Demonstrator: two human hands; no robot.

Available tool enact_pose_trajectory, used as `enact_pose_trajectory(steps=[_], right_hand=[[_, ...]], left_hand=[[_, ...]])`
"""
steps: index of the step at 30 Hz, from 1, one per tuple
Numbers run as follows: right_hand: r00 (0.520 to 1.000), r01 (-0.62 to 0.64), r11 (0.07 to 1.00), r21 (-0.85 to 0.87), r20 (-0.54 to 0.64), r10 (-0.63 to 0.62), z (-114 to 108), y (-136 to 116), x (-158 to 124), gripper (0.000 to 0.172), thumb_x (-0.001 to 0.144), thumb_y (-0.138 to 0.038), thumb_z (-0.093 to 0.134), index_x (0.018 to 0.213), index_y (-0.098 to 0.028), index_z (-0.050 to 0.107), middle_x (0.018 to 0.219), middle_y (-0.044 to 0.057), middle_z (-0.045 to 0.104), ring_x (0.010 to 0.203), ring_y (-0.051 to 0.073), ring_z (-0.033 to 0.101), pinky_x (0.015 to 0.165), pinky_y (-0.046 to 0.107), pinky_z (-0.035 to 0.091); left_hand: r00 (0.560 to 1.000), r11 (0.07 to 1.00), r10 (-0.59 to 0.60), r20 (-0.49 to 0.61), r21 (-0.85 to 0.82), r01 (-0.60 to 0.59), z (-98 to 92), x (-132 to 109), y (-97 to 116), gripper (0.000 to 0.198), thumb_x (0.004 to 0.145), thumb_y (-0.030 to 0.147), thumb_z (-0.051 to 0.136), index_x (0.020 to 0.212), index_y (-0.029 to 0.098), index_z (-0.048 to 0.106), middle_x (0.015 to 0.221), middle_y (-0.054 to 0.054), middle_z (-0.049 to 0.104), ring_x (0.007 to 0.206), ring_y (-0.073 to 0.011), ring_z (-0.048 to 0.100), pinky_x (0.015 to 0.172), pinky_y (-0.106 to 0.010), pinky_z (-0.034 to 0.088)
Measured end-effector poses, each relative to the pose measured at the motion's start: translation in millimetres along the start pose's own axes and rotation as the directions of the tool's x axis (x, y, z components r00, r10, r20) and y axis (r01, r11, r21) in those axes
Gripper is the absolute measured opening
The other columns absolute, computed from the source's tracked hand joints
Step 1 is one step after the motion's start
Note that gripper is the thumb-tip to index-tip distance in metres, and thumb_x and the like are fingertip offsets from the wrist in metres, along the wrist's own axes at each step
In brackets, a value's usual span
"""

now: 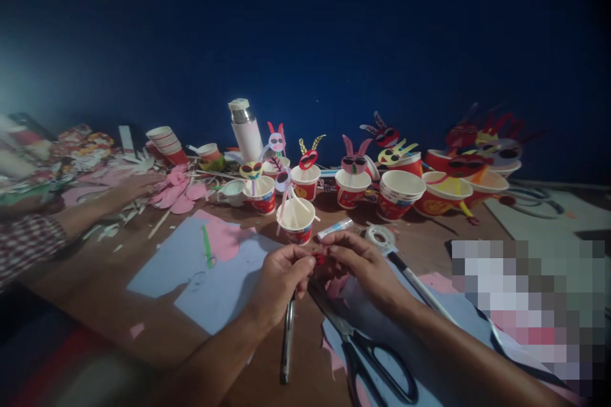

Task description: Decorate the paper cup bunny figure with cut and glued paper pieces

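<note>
Near the middle of the table, my left hand (281, 276) pinches a small red piece (318, 259) between thumb and fingertips. My right hand (360, 264) is at the other side of that piece, its thumb and fingers closed close to it; whether they grip the piece too is hard to see. Just beyond the hands stands a paper cup (296, 216) with white sticks in it. A glue tube (335, 229) and a roll of white tape (380, 237) lie behind my right hand. Black-handled scissors (351, 334) lie below it, and a pen (287, 340) lies below my left hand.
Red paper cups (353, 187) with paper faces line the back, beside a white flask (247, 133). Blue paper (167, 254) lies left, with pink scraps (222, 238). Another person's checked sleeve (33, 241) reaches in from the left. A black-capped marker (420, 286) is at right.
</note>
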State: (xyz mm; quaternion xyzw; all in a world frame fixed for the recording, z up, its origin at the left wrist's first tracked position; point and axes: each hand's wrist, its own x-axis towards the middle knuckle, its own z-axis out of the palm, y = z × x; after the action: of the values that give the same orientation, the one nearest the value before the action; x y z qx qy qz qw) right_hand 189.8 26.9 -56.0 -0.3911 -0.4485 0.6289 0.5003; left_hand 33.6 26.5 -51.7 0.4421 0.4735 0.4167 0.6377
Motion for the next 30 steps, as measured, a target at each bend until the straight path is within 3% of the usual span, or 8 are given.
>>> enact_pose_trajectory(steps=[5, 9, 14, 17, 20, 23, 27, 30], right_hand=[[0.993, -0.002, 0.982, -0.190, 0.119, 0.025, -1.8, -2.6, -0.5, 0.024, 0.077, -0.039, 0.059, 0.079, -0.015, 0.058, 0.064, 0.000, 0.060, 0.053, 0.010, 0.055, 0.050, 0.021, 0.042], [0.977, 0.009, 0.952, -0.305, 0.205, 0.056, -8.0, -5.0, 1.5, 0.017, 0.080, -0.032, 0.056, 0.078, -0.015, 0.058, 0.069, 0.000, 0.061, 0.056, 0.012, 0.058, 0.051, 0.022, 0.044], [0.948, 0.123, 0.883, -0.454, 0.316, 0.030, -12.6, -11.1, 3.4, 0.012, 0.083, -0.023, 0.051, 0.078, -0.017, 0.059, 0.073, 0.000, 0.062, 0.065, 0.013, 0.059, 0.058, 0.022, 0.045], [0.967, 0.188, 0.811, -0.554, 0.248, -0.055, -18.4, -11.6, 7.7, 0.013, 0.082, -0.023, 0.050, 0.078, -0.017, 0.060, 0.070, 0.000, 0.061, 0.063, 0.012, 0.057, 0.057, 0.022, 0.043], [0.986, 0.164, 0.749, -0.642, 0.075, -0.151, -29.9, -11.8, 15.0, 0.012, 0.080, -0.023, 0.050, 0.074, -0.017, 0.058, 0.062, -0.002, 0.058, 0.055, 0.012, 0.054, 0.051, 0.021, 0.041], [0.979, 0.135, 0.736, -0.663, -0.024, -0.201, -42.1, -13.7, 21.6, 0.011, 0.079, -0.025, 0.050, 0.075, -0.017, 0.058, 0.065, -0.001, 0.059, 0.058, 0.013, 0.054, 0.054, 0.022, 0.040], [0.975, 0.132, 0.749, -0.649, -0.050, -0.215, -49.6, -13.5, 25.4, 0.014, 0.079, -0.028, 0.049, 0.077, -0.017, 0.057, 0.066, -0.001, 0.058, 0.059, 0.012, 0.053, 0.054, 0.022, 0.039], [0.976, 0.125, 0.755, -0.643, -0.058, -0.210, -49.3, -10.5, 26.8, 0.015, 0.078, -0.030, 0.050, 0.076, -0.016, 0.056, 0.067, -0.001, 0.058, 0.059, 0.012, 0.052, 0.053, 0.022, 0.039]], left_hand=[[1.000, 0.995, 0.022, 0.003, 0.096, -0.022, -0.1, 0.1, -1.6, 0.018, 0.069, 0.030, 0.060, 0.064, 0.016, 0.051, 0.045, 0.006, 0.045, 0.036, -0.0044, 0.036, 0.036, -0.016, 0.027], [0.999, 0.986, 0.021, 0.032, 0.167, -0.026, 2.7, -0.1, -1.5, 0.021, 0.071, 0.032, 0.058, 0.062, 0.015, 0.051, 0.042, 0.006, 0.042, 0.037, -0.0041, 0.033, 0.037, -0.017, 0.024], [0.998, 0.994, 0.030, 0.059, 0.103, -0.036, 1.0, 0.1, -0.1, 0.028, 0.074, 0.038, 0.056, 0.062, 0.014, 0.049, 0.048, 0.008, 0.034, 0.041, -0.0025, 0.025, 0.038, -0.016, 0.017], [0.998, 0.999, 0.031, 0.051, 0.043, -0.033, -9.9, -1.7, 12.6, 0.027, 0.076, 0.040, 0.054, 0.072, 0.014, 0.054, 0.048, 0.009, 0.027, 0.040, -0.0024, 0.019, 0.037, -0.015, 0.014], [0.996, 0.996, 0.084, 0.003, 0.040, -0.084, -28.9, -2.3, 32.2, 0.024, 0.076, 0.039, 0.055, 0.075, 0.015, 0.054, 0.047, 0.010, 0.027, 0.039, -0.0024, 0.018, 0.037, -0.015, 0.015], [0.995, 0.990, 0.097, -0.002, 0.106, -0.096, -51.5, 3.4, 44.9, 0.021, 0.076, 0.035, 0.056, 0.082, 0.015, 0.055, 0.048, 0.009, 0.031, 0.038, -0.0025, 0.020, 0.036, -0.015, 0.016], [0.994, 0.972, 0.081, -0.066, 0.226, -0.064, -75.5, 22.9, 41.9, 0.021, 0.074, 0.032, 0.055, 0.087, 0.015, 0.053, 0.050, 0.009, 0.035, 0.036, -0.0022, 0.023, 0.035, -0.014, 0.015], [0.996, 0.948, 0.067, -0.062, 0.315, -0.044, -81.0, 37.0, 33.9, 0.018, 0.073, 0.032, 0.051, 0.083, 0.016, 0.051, 0.051, 0.009, 0.037, 0.033, -0.0020, 0.021, 0.033, -0.015, 0.013]])
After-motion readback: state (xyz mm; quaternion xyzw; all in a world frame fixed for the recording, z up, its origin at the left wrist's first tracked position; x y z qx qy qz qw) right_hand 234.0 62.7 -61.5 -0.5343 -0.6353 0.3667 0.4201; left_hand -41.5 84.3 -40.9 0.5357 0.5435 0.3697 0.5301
